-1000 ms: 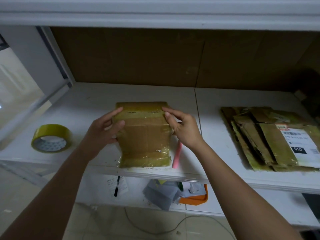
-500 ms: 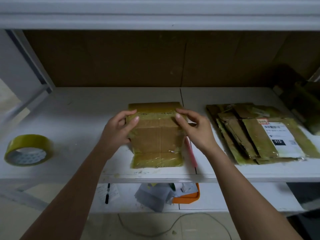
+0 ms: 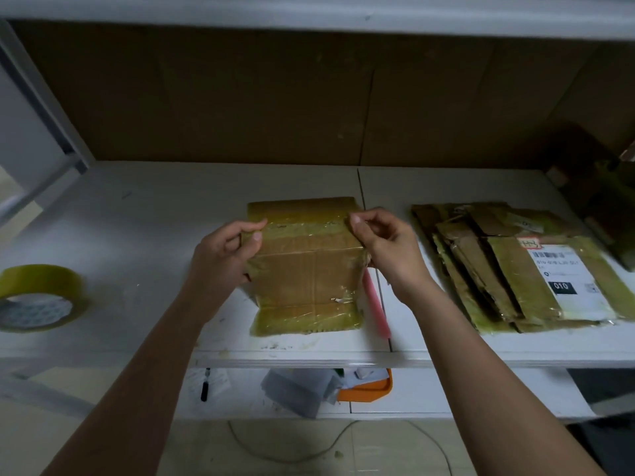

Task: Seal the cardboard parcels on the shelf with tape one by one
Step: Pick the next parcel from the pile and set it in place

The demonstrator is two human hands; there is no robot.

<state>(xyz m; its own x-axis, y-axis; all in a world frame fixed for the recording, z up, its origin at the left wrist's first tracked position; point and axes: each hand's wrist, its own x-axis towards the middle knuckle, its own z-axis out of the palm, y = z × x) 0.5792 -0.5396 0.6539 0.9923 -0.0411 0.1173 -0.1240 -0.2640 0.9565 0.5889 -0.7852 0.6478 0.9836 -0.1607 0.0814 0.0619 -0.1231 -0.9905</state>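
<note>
Well, from my feed the biggest thing is the white shelf (image 3: 137,235), with a brown cardboard backing (image 3: 240,97) behind it and another shelf (image 3: 429,396) below. On the right of the shelf lies a stack (image 3: 508,269) of flat taped parcels fanned over each other, the top one bearing a white label (image 3: 567,280) with a barcode and "010". At centre lies the parcel (image 3: 305,273) I am working on, flat, near the front edge, with glossy yellowish tape across its far part and its near edge. My left hand (image 3: 220,259) is at its left edge, thumb and forefinger curled and pinching the tape band there. My right hand (image 3: 388,245) is at the right edge, fingers curled, thumb and forefinger pinching the end of the same band; whether the other fingers touch the cardboard I cannot tell. A tape roll (image 3: 37,297), yellowish, lies flat at the far left of the shelf, well apart from the parcel. A pink strip (image 3: 376,307) lies just beside the parcel's right edge, partly under my right wrist. On the lower shelf I see crumpled grey paper (image 3: 299,389), an orange tray (image 3: 371,393) and a black pen (image 3: 205,384). A thin cable (image 3: 292,455) loops over the floor.
</note>
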